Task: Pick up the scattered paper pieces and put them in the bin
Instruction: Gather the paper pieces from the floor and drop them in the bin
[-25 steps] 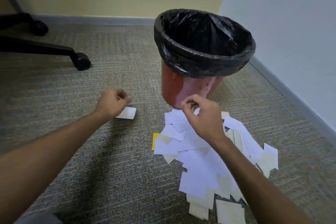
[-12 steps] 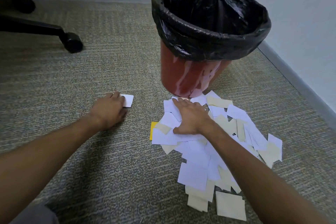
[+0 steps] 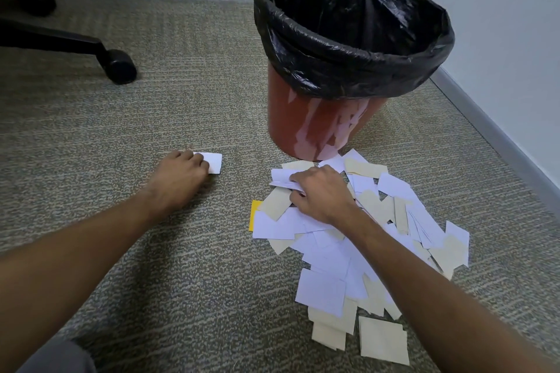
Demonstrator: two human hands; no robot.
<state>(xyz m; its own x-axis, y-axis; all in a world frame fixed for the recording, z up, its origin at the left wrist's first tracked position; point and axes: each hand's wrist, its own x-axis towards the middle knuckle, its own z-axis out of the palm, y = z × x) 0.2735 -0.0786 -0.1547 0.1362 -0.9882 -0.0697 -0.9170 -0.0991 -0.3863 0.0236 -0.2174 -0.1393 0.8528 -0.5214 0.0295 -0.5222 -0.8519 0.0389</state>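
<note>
Head view: both hands down on the carpet, gathering paper beside the bin.

Left hand [image 3: 181,171] curls its grip over a lone white slip [image 3: 213,162] lying apart toward the open carpet [image 3: 121,266], fingers bent to pinch its near edge. Right hand [image 3: 321,195] digs into the main pile of paper pieces [image 3: 348,260], grip closing on a few white sheets at the pile's far end, likely because that end touches the foot of the bin [image 3: 318,130]. Black liner [image 3: 348,66] gapes upward, ready for a short lift and drop. Chair caster [image 3: 119,66] sits well apart.
</note>
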